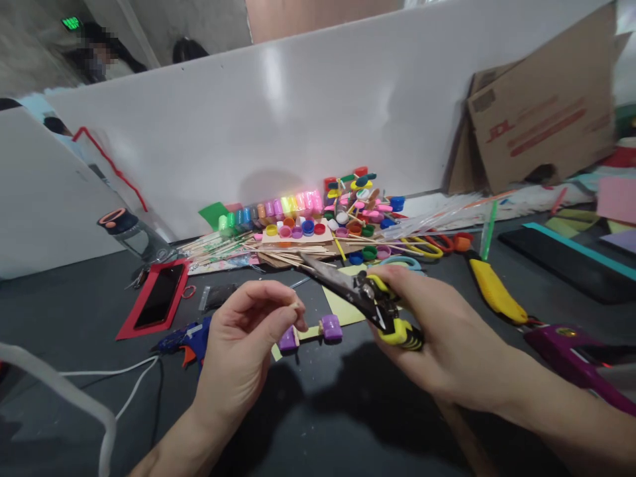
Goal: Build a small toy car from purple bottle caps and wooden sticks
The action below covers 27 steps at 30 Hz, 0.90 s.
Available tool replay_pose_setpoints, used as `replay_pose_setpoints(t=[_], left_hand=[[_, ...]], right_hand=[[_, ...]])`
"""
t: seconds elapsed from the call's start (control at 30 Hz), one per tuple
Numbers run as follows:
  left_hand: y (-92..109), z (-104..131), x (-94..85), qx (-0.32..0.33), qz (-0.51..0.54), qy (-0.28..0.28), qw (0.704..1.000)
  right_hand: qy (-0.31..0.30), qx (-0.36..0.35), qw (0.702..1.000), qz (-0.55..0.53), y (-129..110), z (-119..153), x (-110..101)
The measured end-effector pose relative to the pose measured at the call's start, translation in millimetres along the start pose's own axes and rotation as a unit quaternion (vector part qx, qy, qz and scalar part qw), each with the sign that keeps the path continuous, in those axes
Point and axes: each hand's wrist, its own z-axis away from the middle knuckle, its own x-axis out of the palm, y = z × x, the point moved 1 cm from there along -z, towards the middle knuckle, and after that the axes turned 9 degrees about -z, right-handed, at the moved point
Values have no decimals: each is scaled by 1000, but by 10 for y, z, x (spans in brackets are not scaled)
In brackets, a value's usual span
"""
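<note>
My left hand [248,331] is closed, thumb and fingertips pinched on a short bit of wooden stick [295,305], of which only the pale end shows. Wrapped around the yellow-and-black handles of a pair of snips [368,295] is my right hand [432,324]. The dark blades point up and left, apart from the stick bit. Beyond and between my hands, two purple pieces [332,328], joined by a pale yellow strip [311,332], lie on the dark table. Part of the left purple piece is hidden behind my left fingers.
A blue glue gun [185,339] lies left, with a phone [159,295] on red card behind it. Wooden sticks [298,253], paint pots [297,230] and scissors [422,246] crowd the back. At right are a yellow cutter [497,291] and a purple tool [571,348].
</note>
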Motion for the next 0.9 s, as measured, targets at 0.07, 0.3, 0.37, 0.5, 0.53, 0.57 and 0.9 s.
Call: replay_pose_setpoints(t=[0.07, 0.3, 0.37, 0.5, 0.53, 0.57, 0.9], left_hand=[[-26, -25, -36, 7, -108, -6, 994], [-277, -311, -257, 37, -468, -73, 880], [-386, -405, -334, 28, -501, -88, 860], [-654, -512, -447, 17, -554, -128, 822], [-726, -524, -465, 9, -563, -144, 814], [-794, -533, -482, 0, -570, -160, 806], [-1032, -613, -606, -36, -597, -203, 775]], right_hand=[[15, 13, 1000, 9, 17, -15, -57], [38, 59, 997, 40, 139, -64, -175], [36, 56, 997, 45, 159, -70, -177], [35, 49, 997, 58, 166, -76, -175], [34, 50, 996, 62, 166, -75, -175], [33, 51, 996, 64, 167, -74, -175], [32, 36, 997, 68, 228, -77, -135]])
